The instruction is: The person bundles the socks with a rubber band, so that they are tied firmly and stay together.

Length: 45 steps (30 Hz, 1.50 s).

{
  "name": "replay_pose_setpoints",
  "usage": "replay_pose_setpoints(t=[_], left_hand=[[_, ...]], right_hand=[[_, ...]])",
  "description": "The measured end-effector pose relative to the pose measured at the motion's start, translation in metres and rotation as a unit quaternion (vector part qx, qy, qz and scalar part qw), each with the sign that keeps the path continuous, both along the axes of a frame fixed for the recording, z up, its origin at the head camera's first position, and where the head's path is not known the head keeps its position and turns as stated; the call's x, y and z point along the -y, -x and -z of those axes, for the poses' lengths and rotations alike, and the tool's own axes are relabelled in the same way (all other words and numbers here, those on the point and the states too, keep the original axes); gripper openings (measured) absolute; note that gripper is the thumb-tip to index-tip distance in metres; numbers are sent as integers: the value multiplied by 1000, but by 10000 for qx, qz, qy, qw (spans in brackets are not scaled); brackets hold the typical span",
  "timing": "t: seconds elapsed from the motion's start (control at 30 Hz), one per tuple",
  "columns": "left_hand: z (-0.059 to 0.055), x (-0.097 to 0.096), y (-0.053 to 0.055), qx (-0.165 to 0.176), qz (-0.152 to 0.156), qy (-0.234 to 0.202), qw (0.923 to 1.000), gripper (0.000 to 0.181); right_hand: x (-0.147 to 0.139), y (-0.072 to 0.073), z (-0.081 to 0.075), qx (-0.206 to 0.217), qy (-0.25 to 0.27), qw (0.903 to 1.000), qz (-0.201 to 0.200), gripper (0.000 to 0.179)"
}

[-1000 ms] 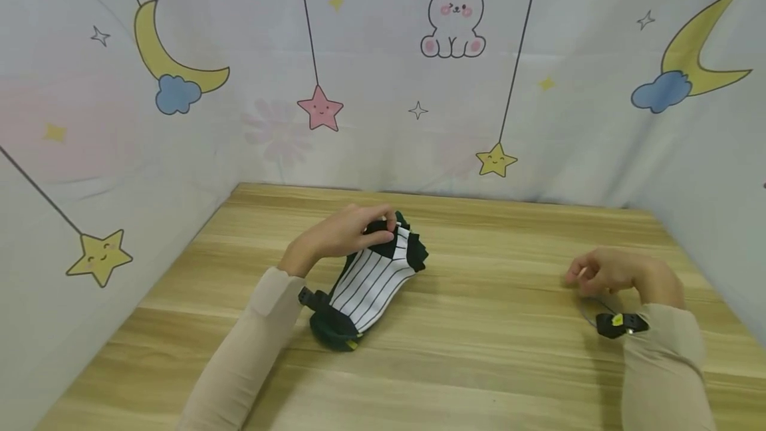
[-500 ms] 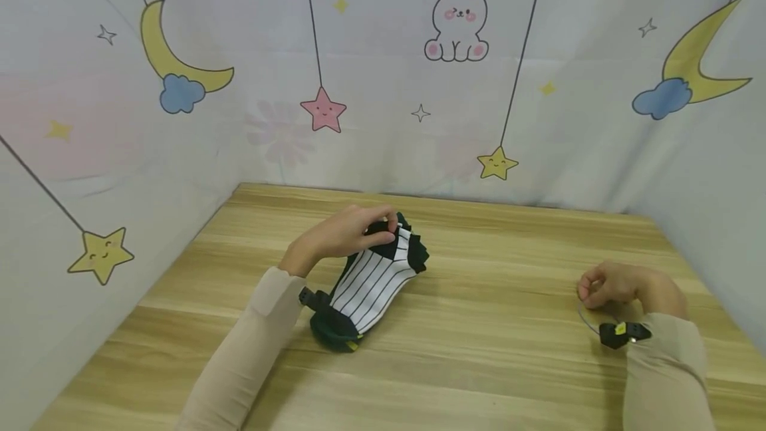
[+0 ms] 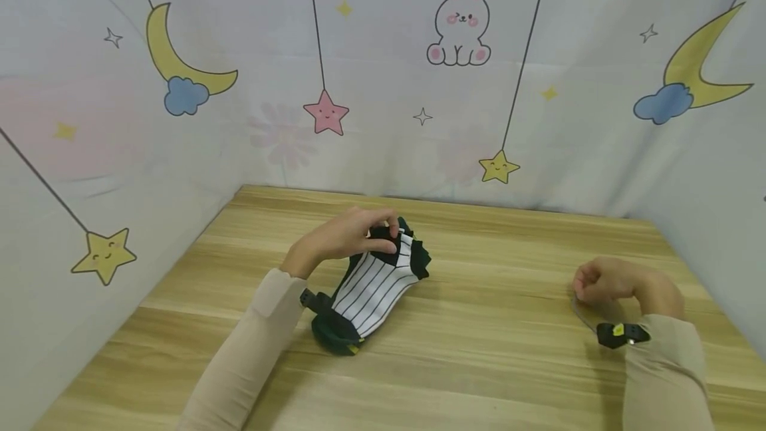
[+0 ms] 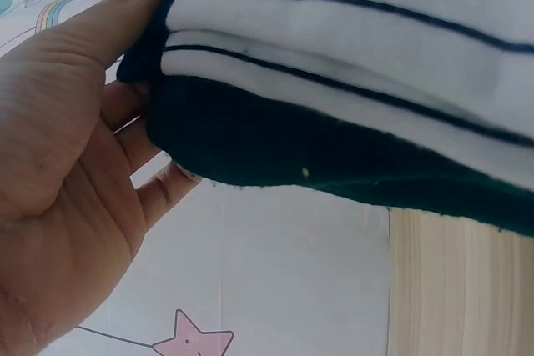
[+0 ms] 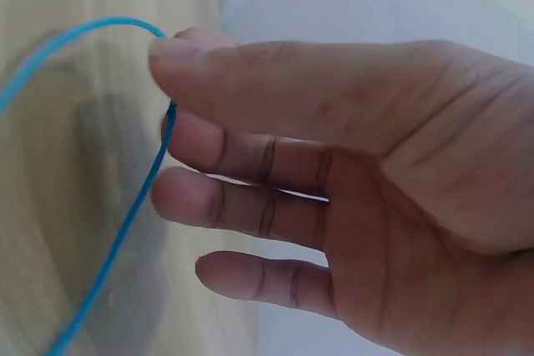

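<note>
A stack of socks, the top one white with black stripes and dark heel and toe, stands tilted at the table's middle left; dark green ones show behind the striped sock (image 3: 377, 291). My left hand (image 3: 344, 237) grips the bundle near its upper end, thumb in front. The left wrist view shows that thumb on the near side and fingers behind the dark green sock (image 4: 250, 135). Over the right side of the table, my right hand (image 3: 622, 285) pinches a thin blue cord (image 5: 125, 227) between thumb and index finger. The cord curves away in two strands; its far part is out of frame.
The wooden table (image 3: 479, 351) is bordered at the back and both sides by a white printed cloth (image 3: 383, 151) with moons, stars and a rabbit. A small black camera (image 3: 622, 334) sits on the right wrist.
My right hand drew slightly back toward the body, then shifted a little left, still pinching the cord. The left hand keeps its hold on the socks. The head view tilted slightly.
</note>
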<state>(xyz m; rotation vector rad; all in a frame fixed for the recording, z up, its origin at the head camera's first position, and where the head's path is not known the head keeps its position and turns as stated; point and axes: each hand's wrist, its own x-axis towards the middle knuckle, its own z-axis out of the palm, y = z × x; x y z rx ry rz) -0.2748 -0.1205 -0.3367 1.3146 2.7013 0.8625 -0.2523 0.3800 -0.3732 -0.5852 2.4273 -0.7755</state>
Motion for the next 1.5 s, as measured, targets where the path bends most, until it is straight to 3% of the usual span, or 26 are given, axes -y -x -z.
replay_pose_setpoints(t=[0.17,0.47,0.7,1.13,1.3,1.5], left_hand=[[-3,0,-1,18,-96,49,9999,23],[-2,-1,-2,16,-88,149,9998,22],[-1,-2,-3,-126,-29,104,9999,20],[-7,5,-8,-121,-18,42,9999,14],[-8,6,-10,-135,-123,28,9998,14],[-8,6,-10,-198,-160,-18,9997,13]], right_hand=[[7,0,-10,-287,-27,9996,9,5],[29,-2,-22,-332,376,9985,227,6],[47,-6,-36,-762,115,9961,419,7],[83,4,-62,-1525,364,9868,411,8],[104,9,-72,-1703,880,9802,494,10],[128,16,-73,-1818,1776,9663,420,13]])
